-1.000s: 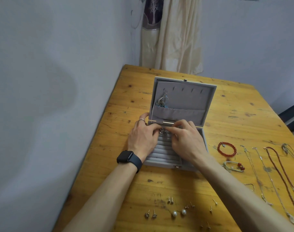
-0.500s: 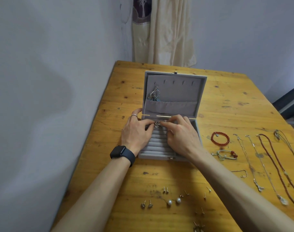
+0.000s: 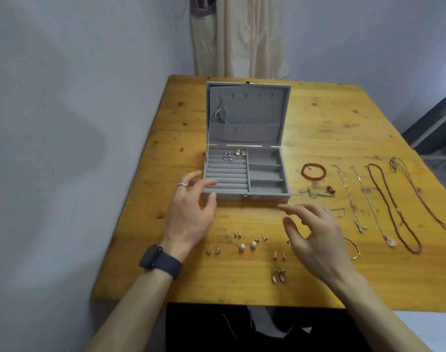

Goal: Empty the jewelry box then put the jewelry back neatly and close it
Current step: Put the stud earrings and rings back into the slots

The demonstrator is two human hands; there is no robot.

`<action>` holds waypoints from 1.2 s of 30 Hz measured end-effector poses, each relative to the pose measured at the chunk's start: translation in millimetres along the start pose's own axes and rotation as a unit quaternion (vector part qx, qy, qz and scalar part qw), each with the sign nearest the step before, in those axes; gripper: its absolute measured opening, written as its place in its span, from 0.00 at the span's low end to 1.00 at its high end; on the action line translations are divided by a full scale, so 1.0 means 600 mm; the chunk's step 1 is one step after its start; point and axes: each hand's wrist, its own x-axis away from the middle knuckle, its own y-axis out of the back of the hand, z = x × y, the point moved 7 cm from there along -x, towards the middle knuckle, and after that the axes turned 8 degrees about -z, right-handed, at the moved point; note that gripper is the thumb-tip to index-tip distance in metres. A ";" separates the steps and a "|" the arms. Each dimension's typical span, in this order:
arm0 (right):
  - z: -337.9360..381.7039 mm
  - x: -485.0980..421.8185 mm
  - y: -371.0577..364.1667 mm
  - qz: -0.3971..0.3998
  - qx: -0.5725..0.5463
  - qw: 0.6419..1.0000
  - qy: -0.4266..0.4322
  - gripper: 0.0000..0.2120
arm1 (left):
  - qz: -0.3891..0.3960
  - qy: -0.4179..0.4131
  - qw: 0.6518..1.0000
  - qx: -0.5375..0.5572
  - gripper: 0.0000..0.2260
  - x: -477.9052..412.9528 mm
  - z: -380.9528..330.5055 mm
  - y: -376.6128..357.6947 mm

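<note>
Looks like mid-refill. Find the box point(image 3: 227, 195) open mid-worktop point(image 3: 318, 118), lid upright, with a few earrings point(image 3: 232, 155) seated in the far ring rolls and a chain point(image 3: 220, 114) tucked into the lid pocket.

Note both hands empty. See the left hand point(image 3: 189, 214) relaxed and open at the box's front-left corner; cannot tell whether touching it. See the right hand point(image 3: 316, 240) loosely spread above the worktop, near the front-right corner.

Go next for the pairs lying nearest: pearl studs point(image 3: 247, 246), small studs point(image 3: 237, 233), oval earrings point(image 3: 278, 275). Pinch one pair at a time by the heads, keep the posts down, and press them side by side into the next free roll, working from the far rows toward the front. Steady the box with the left hand while pushing.

Keep the right compartments point(image 3: 265, 175) for the red bracelet point(image 3: 313, 171) and the necklaces point(image 3: 392, 207), well off to the right. Coil each before laying it in, to avoid tangles. Mind tiny studs hiding under the right wrist.
</note>
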 end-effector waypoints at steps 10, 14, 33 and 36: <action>-0.044 0.147 0.016 0.046 -0.044 0.997 -0.048 0.10 | 0.077 -0.094 0.992 -0.027 0.08 0.182 -0.133 -0.038; -0.049 0.153 0.011 0.044 -0.042 0.997 -0.054 0.09 | 0.141 -0.036 0.989 -0.037 0.10 0.210 -0.135 -0.076; -0.006 0.120 0.043 -0.033 -0.107 0.994 0.003 0.04 | 0.167 0.108 0.958 0.207 0.03 0.154 -0.117 -0.037; 0.017 0.075 0.052 -0.046 -0.104 0.993 0.041 0.05 | 0.137 0.098 0.960 0.224 0.04 0.094 -0.104 -0.005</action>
